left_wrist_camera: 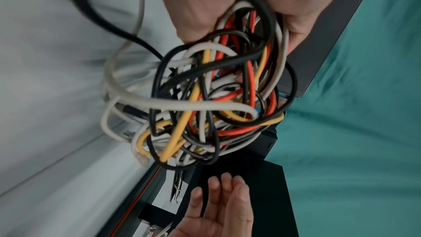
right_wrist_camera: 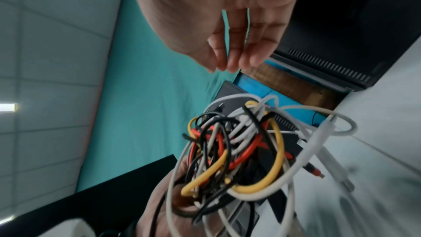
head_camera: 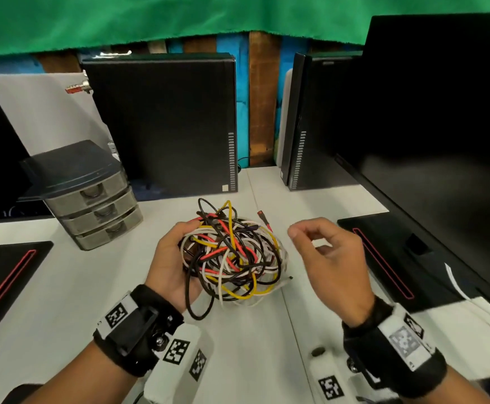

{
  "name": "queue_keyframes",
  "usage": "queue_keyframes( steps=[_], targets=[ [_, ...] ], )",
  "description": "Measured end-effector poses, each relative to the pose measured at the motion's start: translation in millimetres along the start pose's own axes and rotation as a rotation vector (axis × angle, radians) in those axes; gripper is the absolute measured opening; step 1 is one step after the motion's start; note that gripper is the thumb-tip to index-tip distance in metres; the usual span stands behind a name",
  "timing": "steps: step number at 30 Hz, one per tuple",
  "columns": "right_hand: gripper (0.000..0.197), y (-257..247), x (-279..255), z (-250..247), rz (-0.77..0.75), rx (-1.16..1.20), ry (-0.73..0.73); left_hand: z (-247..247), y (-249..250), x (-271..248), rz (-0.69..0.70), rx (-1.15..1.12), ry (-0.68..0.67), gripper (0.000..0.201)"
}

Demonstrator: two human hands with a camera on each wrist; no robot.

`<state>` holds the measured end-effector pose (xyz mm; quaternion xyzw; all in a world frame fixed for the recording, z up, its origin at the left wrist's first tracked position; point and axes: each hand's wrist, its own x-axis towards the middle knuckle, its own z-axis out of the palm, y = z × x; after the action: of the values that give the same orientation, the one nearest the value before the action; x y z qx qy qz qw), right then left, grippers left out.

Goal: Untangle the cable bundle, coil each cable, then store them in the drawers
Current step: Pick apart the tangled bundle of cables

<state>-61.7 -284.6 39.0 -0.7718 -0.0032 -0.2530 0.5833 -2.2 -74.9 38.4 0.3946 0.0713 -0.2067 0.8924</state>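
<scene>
A tangled cable bundle [head_camera: 232,258] of black, white, yellow and orange-red cables sits in my left hand [head_camera: 176,252], raised a little above the white table [head_camera: 63,301]. The left thumb and fingers curl round its left side [left_wrist_camera: 205,96]. One red-tipped plug [head_camera: 264,220] sticks out at the top right, and a black loop hangs below. My right hand [head_camera: 310,240] hovers just right of the bundle with loosely bent fingers, touching nothing [right_wrist_camera: 227,33]. A grey three-drawer unit [head_camera: 92,205] stands at the back left with all drawers closed.
Two black computer towers [head_camera: 165,121] [head_camera: 310,121] stand at the back of the table. A large black monitor [head_camera: 441,112] fills the right side, its base [head_camera: 383,258] close to my right hand. Another monitor base [head_camera: 4,275] lies at the left edge.
</scene>
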Motion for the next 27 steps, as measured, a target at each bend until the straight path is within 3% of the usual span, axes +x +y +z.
queue_keyframes(
  steps=[9, 11, 13, 14, 17, 20, 22, 25, 27],
  targets=[
    [0.014, -4, -3, -1, -0.107, -0.013, -0.18, 7, -3, -2, -0.059, 0.01, -0.091, 0.039],
    [0.012, -4, -6, 0, -0.169, -0.072, -0.248, 8, -5, -4, -0.072, 0.026, -0.06, 0.039],
    [0.014, -2, -8, -1, -0.218, -0.191, -0.294, 8, -9, -5, -0.091, 0.03, -0.035, 0.062],
    [0.016, -1, -8, -1, -0.229, -0.262, -0.297, 9, -10, -6, -0.088, 0.035, -0.041, 0.065],
    [0.018, -3, -9, -2, -0.249, -0.419, -0.288, 10, -14, -6, -0.043, 0.09, -0.053, 0.043],
    [0.014, -10, -11, -1, -0.295, -0.471, -0.289, 9, -16, -4, -0.001, 0.123, -0.03, 0.042],
    [0.013, -12, -6, -4, -0.213, -0.339, -0.204, 10, -13, -5, 0.007, 0.15, -0.029, 0.043],
    [0.02, -7, 10, -13, 0.045, -0.096, 0.013, 13, 0, -5, 0.064, 0.166, -0.037, 0.035],
    [0.024, -5, 17, -15, 0.21, 0.075, 0.003, 13, 3, -3, 0.118, 0.19, 0.02, 0.035]
  ],
)
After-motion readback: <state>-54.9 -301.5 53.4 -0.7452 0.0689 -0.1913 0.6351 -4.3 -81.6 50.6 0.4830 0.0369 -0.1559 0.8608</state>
